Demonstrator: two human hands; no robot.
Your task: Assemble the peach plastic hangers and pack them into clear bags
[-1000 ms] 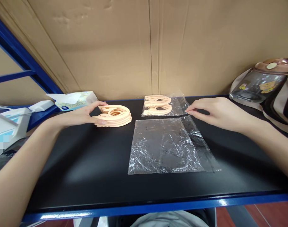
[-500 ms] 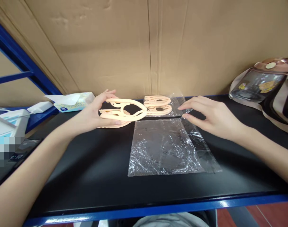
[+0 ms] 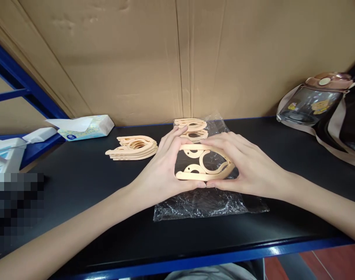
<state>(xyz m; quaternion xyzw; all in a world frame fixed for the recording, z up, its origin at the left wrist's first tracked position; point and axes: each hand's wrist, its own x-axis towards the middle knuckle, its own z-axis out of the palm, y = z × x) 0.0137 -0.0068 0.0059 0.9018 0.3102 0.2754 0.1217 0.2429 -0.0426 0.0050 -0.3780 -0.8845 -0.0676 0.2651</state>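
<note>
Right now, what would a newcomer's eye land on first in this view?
First, the peach-coloured openwork piece in the middle, held between the left hand and right hand, over a shiny clear plastic bag. Next, the stack of peach-coloured pieces on the black tabletop to its left, and the see-through bottle with a brown lid at the far right.

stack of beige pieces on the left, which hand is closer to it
Left. The left hand is just right of the stack; the right hand is farther right, across the beige piece both hands hold.
</note>
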